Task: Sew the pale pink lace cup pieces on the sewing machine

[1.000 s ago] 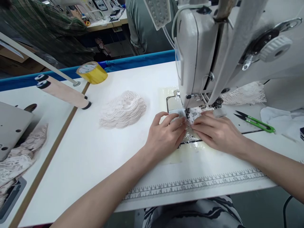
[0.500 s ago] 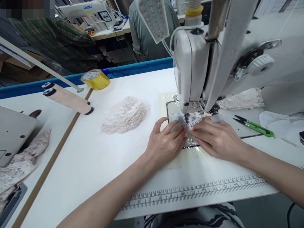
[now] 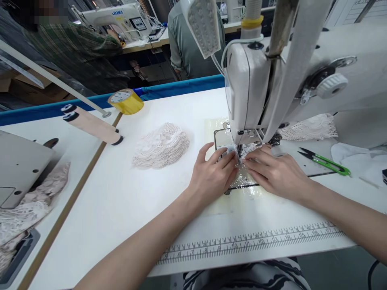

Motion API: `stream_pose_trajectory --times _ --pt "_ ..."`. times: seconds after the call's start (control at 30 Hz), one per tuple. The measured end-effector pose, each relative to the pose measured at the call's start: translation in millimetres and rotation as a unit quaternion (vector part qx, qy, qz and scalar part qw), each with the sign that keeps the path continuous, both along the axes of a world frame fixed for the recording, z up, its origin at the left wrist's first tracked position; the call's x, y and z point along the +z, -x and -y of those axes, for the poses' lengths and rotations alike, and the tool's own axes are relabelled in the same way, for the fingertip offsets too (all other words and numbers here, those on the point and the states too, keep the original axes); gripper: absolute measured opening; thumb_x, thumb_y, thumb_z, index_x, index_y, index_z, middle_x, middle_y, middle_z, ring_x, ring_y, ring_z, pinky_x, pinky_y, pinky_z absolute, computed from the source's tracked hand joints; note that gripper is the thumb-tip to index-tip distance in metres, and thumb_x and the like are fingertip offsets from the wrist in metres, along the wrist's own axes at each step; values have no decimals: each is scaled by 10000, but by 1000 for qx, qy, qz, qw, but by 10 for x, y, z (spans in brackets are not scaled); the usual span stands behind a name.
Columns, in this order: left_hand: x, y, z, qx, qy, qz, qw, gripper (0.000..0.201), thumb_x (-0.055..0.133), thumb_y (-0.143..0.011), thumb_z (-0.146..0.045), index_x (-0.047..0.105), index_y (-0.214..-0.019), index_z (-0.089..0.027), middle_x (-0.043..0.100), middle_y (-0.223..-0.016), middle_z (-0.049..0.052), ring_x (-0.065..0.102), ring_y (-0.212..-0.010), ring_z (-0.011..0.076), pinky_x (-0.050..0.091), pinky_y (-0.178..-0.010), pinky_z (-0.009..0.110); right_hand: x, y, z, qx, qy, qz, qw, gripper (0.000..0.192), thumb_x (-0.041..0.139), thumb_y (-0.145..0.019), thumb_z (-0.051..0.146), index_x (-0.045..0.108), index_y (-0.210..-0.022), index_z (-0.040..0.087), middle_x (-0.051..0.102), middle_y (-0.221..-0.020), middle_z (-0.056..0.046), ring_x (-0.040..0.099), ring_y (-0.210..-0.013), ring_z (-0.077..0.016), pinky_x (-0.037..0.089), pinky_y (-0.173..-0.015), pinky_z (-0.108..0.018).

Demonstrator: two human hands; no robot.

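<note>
Both hands have edged nearer the needle since the earlier frame. Left hand [image 3: 213, 173] and right hand [image 3: 273, 171] press flat, fingers extended, pinning the lace piece [image 3: 246, 155] on the worktop [image 3: 121, 197] under the sewing machine [image 3: 250, 88]. Lace stack [image 3: 161, 146] lies left; snips [image 3: 326, 161] right.

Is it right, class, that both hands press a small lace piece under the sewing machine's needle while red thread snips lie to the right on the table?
Not quite. The head view shows green thread snips, not red. The rest holds: left hand and right hand press the lace piece under the sewing machine.
</note>
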State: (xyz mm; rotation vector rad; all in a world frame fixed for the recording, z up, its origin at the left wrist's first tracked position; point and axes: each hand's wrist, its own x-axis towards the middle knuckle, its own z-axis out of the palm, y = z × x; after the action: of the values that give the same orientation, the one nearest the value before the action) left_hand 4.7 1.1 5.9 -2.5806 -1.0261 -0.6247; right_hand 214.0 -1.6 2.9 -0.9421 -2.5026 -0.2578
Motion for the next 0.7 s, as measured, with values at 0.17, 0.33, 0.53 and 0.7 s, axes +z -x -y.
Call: stream_pose_trajectory --times 0.17,0.33,0.53,0.7 --pt "-16 2 2 8 -2 3 1000 209 517 -906 -227 653 -1058 -181 690 -1102 55 606 -1051 226 348 -1009 484 -8 -6 12 -1 -8 -16 1000 176 516 -910 196 672 -983 157 691 -1036 -38 613 -814 -167 461 -740 -347" --pt "-19 -2 3 14 -14 -3 1000 208 512 -913 -237 651 -1054 -172 691 -1100 50 603 -1056 220 351 -1011 470 -18 -6 15 -5 -16 -12 1000 166 538 -902 199 679 -973 147 692 -1043 -30 616 -827 -169 465 -743 -342" --pt "-21 -9 -1 30 -3 -8 1000 234 490 -927 -253 641 -1081 -163 681 -1121 39 591 -1082 218 339 -1019 456 -14 0 7 -18 -17 5 1000 196 525 -915 216 687 -1000 148 699 -1032 -33 624 -851 -184 473 -769 -347" --pt "-41 -7 -9 44 15 -3 999 260 482 -931 -272 626 -1117 -163 671 -1141 52 576 -1101 225 317 -1029 464 3 9 -15 -34 -13 21 999 245 497 -932 231 674 -1070 134 707 -1005 -64 633 -866 -198 474 -809 -362"
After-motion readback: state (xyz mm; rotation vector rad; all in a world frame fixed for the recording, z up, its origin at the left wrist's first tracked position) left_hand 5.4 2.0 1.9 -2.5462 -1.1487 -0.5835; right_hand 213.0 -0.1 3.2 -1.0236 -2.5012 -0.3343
